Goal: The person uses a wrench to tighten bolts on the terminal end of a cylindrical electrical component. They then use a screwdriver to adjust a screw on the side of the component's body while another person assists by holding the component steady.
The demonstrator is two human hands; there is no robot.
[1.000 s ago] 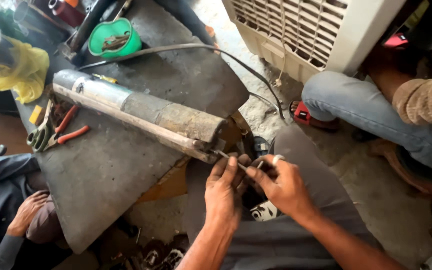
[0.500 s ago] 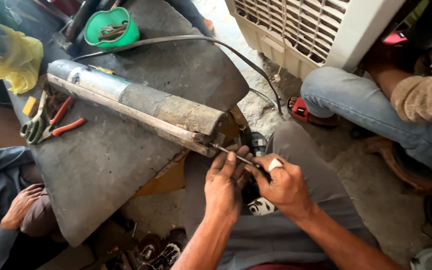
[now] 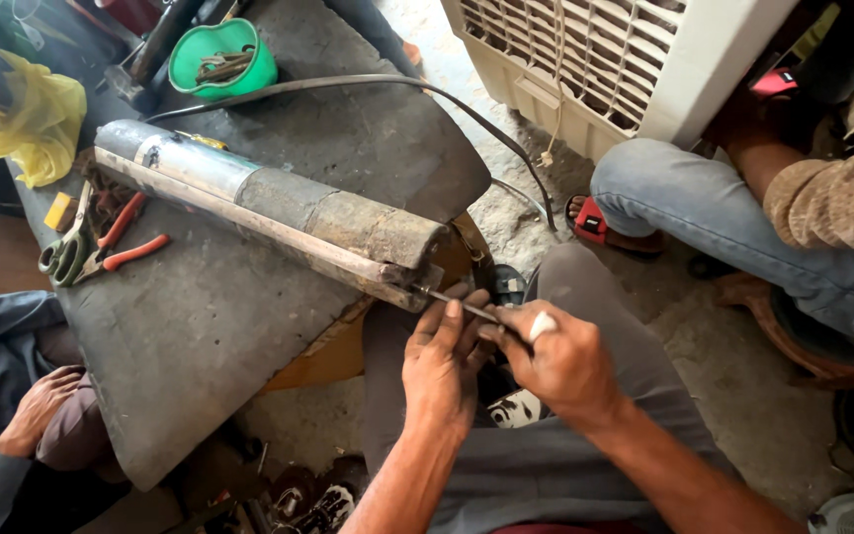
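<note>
Item, as I see it: long corroded metal cylinder (image 3: pixel 269 213) lying across the worktop (image 3: pixel 200 336), its end over the near right edge; since a moment ago left hand (image 3: pixel 442 371) and right hand (image 3: pixel 560 361) have closed together, both grips pinching its protruding thin wire (image 3: pixel 462 305).

A rough, dusty concrete floor (image 3: pixel 704 346) lies under bright daylight. A beige air cooler (image 3: pixel 605 59) with a slatted grille stands at the far side, and a dark, scuffed counter (image 3: pixel 210 326) slants across the left.
</note>
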